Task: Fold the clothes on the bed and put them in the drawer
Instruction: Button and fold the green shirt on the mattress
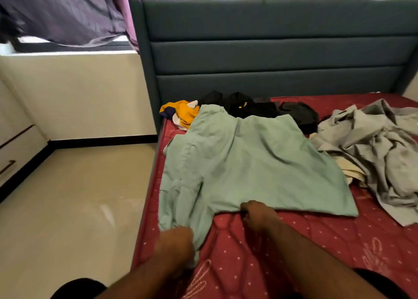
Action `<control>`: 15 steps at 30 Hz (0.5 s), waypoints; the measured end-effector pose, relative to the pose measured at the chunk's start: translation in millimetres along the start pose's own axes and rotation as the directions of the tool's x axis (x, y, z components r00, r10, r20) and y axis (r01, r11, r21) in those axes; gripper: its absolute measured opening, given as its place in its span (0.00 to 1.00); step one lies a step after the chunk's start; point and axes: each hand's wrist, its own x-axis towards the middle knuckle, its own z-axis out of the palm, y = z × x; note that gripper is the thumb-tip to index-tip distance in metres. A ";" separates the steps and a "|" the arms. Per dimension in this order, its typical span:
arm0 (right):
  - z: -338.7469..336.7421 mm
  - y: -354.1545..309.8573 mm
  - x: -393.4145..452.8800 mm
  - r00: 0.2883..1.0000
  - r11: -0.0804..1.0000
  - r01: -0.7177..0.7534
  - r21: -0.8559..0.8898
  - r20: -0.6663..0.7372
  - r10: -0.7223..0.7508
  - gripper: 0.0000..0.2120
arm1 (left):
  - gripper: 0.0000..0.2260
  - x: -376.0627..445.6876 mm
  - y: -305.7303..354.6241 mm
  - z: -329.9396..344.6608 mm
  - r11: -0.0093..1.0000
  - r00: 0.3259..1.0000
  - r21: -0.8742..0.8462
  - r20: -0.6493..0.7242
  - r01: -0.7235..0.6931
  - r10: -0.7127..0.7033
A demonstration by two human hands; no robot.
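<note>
Shirt [253,163] lies flat on bed [294,242], long axis running away toward headboard. Left hand [175,244] grips sleeve end; right hand [257,215] pinches near hem, both at near edge.

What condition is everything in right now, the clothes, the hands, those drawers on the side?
Green shirt: spread flat on the bed, not yet folded.
Left hand: grips the shirt's sleeve end.
Right hand: grips the shirt's near edge.
Grey clothes: crumpled heap.
Black clothes: unfolded by the headboard.
Yellow garment: bunched up.
Drawers: closed.
</note>
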 end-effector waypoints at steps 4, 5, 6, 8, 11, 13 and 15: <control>3.2 -50.9 -0.1 0.988 0.953 0.149 0.265 0.008 -0.157 0.21 | 0.25 -30.8 24.5 -22.3 0.998 0.984 -0.026 0.163 -0.064 0.067; 7.1 -60.1 -0.2 0.985 0.932 0.163 0.324 -0.004 -0.171 0.21 | 0.27 -29.1 16.3 -31.6 0.999 0.988 -0.019 0.151 -0.031 0.034; 9.3 -68.0 -1.6 0.986 0.918 0.157 0.364 -0.013 -0.164 0.18 | 0.28 -24.1 6.6 -42.0 1.000 0.991 -0.021 0.134 0.001 0.002; 19.1 -80.6 -4.0 0.992 0.896 0.119 0.427 -0.018 -0.124 0.16 | 0.25 -12.4 -14.3 -57.0 0.983 0.994 -0.161 0.081 0.092 -0.079; 32.4 -92.9 -8.8 0.995 0.956 0.103 0.273 -0.012 -0.104 0.21 | 0.13 8.4 -39.1 -46.9 0.786 0.926 -0.598 -0.184 0.160 -0.328; 43.1 -102.3 -13.1 0.995 0.988 0.061 0.142 0.075 -0.072 0.18 | 0.11 19.2 -51.4 -19.5 0.572 0.871 -0.798 -0.131 0.191 -0.474; 52.8 -109.8 -14.6 0.995 0.979 0.032 0.199 0.090 -0.050 0.15 | 0.06 28.9 -61.5 7.6 0.379 0.837 -0.883 0.029 0.278 -0.547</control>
